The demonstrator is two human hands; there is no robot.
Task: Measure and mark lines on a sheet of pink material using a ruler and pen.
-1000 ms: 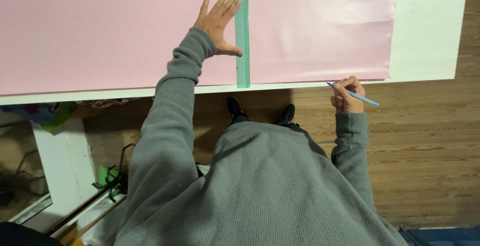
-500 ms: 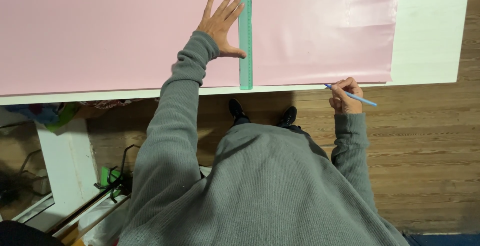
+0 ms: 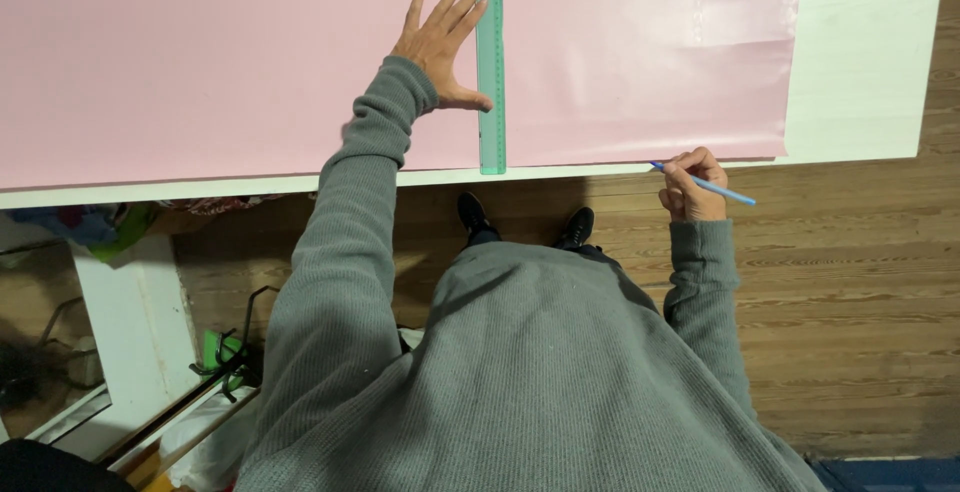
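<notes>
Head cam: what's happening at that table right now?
A person in a grey sweater stands at a white table covered by a large pink sheet. The left hand lies flat on the sheet, fingers spread, pressed against a long green ruler that runs across the sheet to its near edge. The right hand holds a blue pen at the table's near edge, off to the ruler's right and not touching it.

Grey ribbed knit sweater [image 3: 520, 372] fills the view, long sleeves with snug ribbed cuffs [image 3: 395, 102] at both wrists. Both hands bare, no rings or watch showing. Black shoes [image 3: 575, 227] down on the floor.
</notes>
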